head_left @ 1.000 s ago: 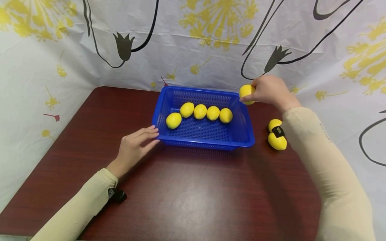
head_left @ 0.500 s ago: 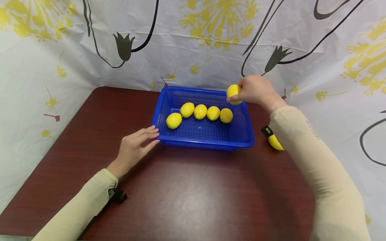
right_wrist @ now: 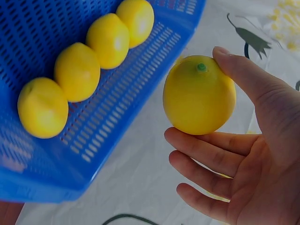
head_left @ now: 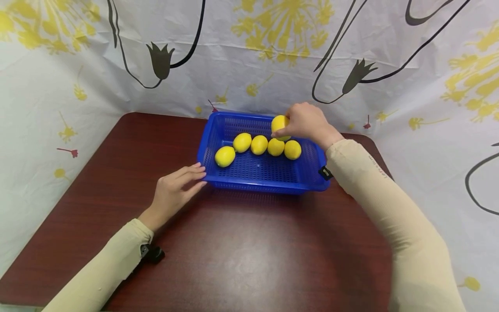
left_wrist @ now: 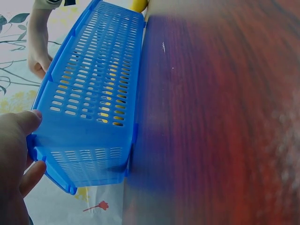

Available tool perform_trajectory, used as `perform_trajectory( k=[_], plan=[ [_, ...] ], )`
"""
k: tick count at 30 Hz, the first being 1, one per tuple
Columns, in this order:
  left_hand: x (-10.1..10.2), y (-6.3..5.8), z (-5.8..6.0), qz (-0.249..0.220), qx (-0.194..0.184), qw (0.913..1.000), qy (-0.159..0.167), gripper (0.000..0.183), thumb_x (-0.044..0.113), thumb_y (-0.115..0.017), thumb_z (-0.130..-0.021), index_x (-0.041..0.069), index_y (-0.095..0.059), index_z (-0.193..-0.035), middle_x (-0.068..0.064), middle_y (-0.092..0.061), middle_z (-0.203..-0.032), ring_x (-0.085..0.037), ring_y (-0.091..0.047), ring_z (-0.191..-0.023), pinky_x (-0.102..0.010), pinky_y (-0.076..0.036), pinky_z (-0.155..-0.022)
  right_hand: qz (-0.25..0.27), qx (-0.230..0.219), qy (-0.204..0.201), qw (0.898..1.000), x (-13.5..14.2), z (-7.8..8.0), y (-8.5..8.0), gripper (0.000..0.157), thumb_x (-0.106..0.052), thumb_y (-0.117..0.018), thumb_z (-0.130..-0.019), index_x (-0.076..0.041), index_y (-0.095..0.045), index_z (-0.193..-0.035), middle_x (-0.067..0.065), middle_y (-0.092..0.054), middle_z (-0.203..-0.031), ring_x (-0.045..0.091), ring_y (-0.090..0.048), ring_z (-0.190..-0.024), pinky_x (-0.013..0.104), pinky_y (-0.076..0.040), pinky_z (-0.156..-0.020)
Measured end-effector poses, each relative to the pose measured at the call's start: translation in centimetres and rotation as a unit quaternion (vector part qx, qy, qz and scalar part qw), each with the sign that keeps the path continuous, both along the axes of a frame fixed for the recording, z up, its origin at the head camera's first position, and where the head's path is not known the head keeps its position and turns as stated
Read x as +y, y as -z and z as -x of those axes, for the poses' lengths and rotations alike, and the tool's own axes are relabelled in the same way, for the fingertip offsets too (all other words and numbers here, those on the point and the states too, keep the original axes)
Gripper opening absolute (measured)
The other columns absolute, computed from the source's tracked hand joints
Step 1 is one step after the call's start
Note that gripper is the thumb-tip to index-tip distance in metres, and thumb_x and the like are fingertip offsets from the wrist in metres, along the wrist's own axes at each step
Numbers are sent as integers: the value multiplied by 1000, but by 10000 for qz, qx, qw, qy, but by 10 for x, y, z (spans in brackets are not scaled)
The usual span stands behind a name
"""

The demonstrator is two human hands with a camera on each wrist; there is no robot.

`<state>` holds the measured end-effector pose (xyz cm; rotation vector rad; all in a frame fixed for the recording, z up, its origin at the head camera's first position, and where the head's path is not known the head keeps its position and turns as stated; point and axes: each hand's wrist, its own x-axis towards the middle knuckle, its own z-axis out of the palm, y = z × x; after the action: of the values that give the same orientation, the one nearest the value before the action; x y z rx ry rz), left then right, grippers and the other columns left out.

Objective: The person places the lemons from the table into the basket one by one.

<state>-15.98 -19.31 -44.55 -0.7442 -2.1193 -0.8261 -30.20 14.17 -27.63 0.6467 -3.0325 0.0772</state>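
Observation:
A yellow lemon (head_left: 280, 127) is pinched between the thumb and fingers of my right hand (head_left: 308, 122), over the back part of the blue plastic basket (head_left: 257, 186). In the right wrist view the held lemon (right_wrist: 199, 96) shows a small green stem end, with the thumb above it and the forefinger below. Several lemons (head_left: 259, 144) lie inside, most in a row and one nearer the left wall. My left hand (head_left: 175, 190) holds the basket's front left corner, thumb on the front rim and fingers along the left rim, as the left wrist view also shows.
The basket stands on a dark red-brown table (head_left: 249, 255), close to a white patterned sheet (head_left: 234, 65) behind it. Past the basket's far end, part of another lemon (left_wrist: 139, 4) shows on the table. My right sleeve (head_left: 374, 199) covers that side in the head view.
My right hand has carried its lemon leftward, from the basket's back right corner to above the row inside. The left hand and the basket stay in place.

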Motion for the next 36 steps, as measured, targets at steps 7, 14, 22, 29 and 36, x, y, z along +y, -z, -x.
perform_trajectory(
  k=[7, 14, 22, 29, 36],
  plan=[
    [0, 0, 0, 11, 24, 10000, -3, 32, 35, -72, -89, 7, -77, -105, -6, -77, -110, -23, -72, -110, -16, -47, -104, -65, -260, -103, 9996, -18, 0, 9, 60, -65, -73, -76, -17, -43, -58, -4, -32, -52, 13, -33, -46, 27, -29, -45],
    [0, -1, 0, 46, 15, 10000, -34, 31, 34, -73, -89, 8, -77, -106, -6, -77, -111, -23, -71, -111, -18, -49, -103, 247, -605, -3, 9979, -34, 0, 20, 63, -64, -74, -76, -17, -38, -55, -5, -24, -51, 11, -22, -45, 26, -20, -44],
    [0, -1, -1, 71, -17, 10000, -59, 32, 35, -72, -89, 9, -77, -107, -6, -76, -111, -22, -71, -112, -17, -48, -104, 209, -855, 210, 9959, -52, -1, 32, 66, -64, -74, -76, -18, -33, -54, -5, -19, -53, 11, -17, -46, 26, -18, -45],
    [0, -1, -1, 42, -17, 10000, -28, 31, 34, -73, -89, 10, -76, -108, -6, -76, -112, -23, -71, -112, -15, -45, -105, 249, -936, 406, 9945, -67, -2, 39, 62, -62, -75, -76, -18, -36, -59, -3, -25, -57, 14, -28, -51, 28, -25, -46],
    [0, 0, 0, 51, -44, 10000, -22, 29, 28, -78, -85, 10, -76, -108, -5, -76, -112, -22, -70, -113, -15, -46, -105, 353, -951, 507, 9936, -76, -1, 49, 60, -63, -78, -72, -18, -41, -60, -3, -31, -59, 16, -36, -55, 29, -31, -47]
  ],
)
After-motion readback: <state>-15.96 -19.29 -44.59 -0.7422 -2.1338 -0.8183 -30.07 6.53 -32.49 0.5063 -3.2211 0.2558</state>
